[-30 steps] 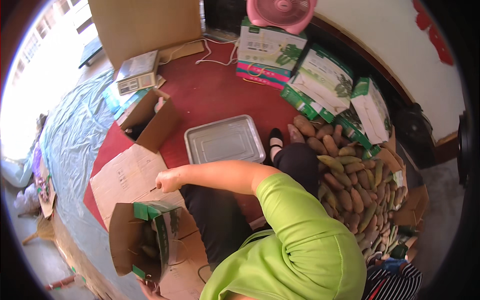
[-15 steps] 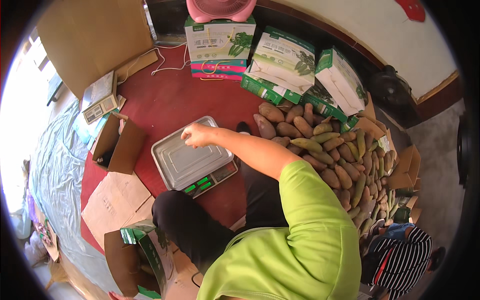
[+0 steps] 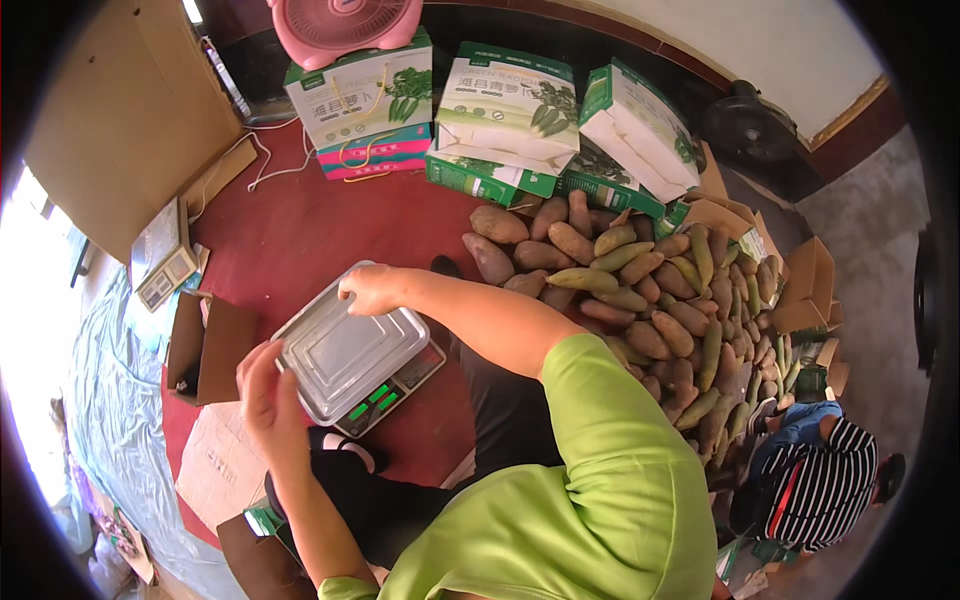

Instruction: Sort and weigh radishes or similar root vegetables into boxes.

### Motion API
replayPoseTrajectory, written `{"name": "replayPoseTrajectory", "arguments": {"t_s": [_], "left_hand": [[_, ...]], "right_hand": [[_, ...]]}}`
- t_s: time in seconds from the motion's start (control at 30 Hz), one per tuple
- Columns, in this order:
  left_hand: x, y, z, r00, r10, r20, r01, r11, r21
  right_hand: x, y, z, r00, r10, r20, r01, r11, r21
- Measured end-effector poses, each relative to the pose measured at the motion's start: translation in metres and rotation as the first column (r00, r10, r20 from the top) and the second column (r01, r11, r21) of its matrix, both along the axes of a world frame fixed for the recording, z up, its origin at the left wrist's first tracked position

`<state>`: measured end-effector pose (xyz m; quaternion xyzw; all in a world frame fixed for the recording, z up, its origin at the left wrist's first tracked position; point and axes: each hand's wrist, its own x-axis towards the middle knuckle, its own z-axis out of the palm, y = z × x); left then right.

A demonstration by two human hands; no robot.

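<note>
A metal tray (image 3: 348, 368) rests on a digital scale (image 3: 412, 378) with lit green displays, on the red floor in front of me. My right hand (image 3: 372, 289) is over the far part of the tray, its fingers curled downward and closed. Whatever is between those fingers, if anything, is hidden. My left hand (image 3: 268, 392) is raised beside the tray's left edge. Its fingers are slightly bent, with the thumb apart, and nothing shows in them.
A large pile of brown and green radish-like roots (image 3: 650, 310) spreads to my right. Printed cartons (image 3: 508, 105) and a pink fan (image 3: 345, 25) stand behind. An open brown box (image 3: 228, 348) and flat cardboard (image 3: 222, 462) lie left. A person in a striped top (image 3: 820, 485) is at lower right.
My left hand has come up from the lower edge to the tray's left side. My right hand stays over the tray. The whole view has shifted, and the person at lower right shows more.
</note>
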<state>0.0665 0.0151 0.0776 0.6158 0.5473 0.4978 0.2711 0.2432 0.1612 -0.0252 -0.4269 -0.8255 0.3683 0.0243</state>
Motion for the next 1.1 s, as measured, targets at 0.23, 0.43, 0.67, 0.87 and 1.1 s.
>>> {"name": "replayPoseTrajectory", "arguments": {"t_s": [0.23,0.43,0.67,0.87,1.1], "left_hand": [[0.008,0.015,-0.059,0.960,-0.094,-0.265,-0.015,0.925,-0.380],[0.016,0.028,-0.062,0.933,-0.145,-0.329,0.009,0.924,-0.381],[0.019,0.038,-0.072,0.897,-0.215,-0.385,0.026,0.898,-0.440],[0.024,0.046,-0.079,0.885,-0.252,-0.391,0.011,0.852,-0.524],[0.029,0.055,-0.092,0.850,-0.323,-0.417,0.045,0.831,-0.554]], "right_hand": [[0.065,0.033,-0.007,0.965,-0.233,-0.122,0.230,0.973,-0.039],[0.146,0.066,-0.043,0.871,-0.459,-0.178,0.488,0.851,0.193],[0.266,0.100,-0.030,0.583,-0.773,0.250,0.516,0.591,0.620],[0.369,0.137,-0.011,0.363,-0.851,0.380,0.322,0.497,0.806],[0.457,0.166,-0.017,0.268,-0.914,0.305,0.061,0.332,0.941]]}}
